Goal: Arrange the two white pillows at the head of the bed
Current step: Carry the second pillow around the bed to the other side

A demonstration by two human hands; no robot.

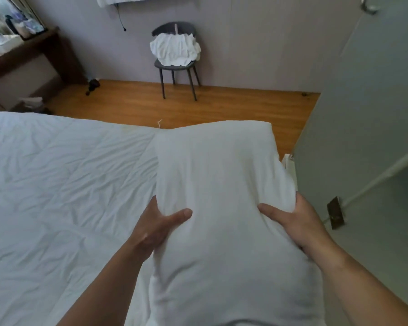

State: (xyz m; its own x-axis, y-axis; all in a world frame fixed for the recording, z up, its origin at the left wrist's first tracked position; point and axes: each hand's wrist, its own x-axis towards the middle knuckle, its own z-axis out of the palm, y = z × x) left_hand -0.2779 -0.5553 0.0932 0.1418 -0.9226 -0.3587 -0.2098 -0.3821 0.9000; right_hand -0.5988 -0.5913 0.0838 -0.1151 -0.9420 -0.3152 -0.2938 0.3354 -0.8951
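Soft dim daylight, wide-angle edge warping.

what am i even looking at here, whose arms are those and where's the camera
There is no machine here. A person wears a camera on their head, so this single picture looks forward and down at their own two bare arms. The left hand and the right hand grip a white pillow by its two sides, thumbs pressed into the top. To the left lies the bed, covered in wrinkled white bedding. Beyond it, on the wooden floor, a dark chair stands against the wall with white cloth piled on it. Only one pillow is in view.
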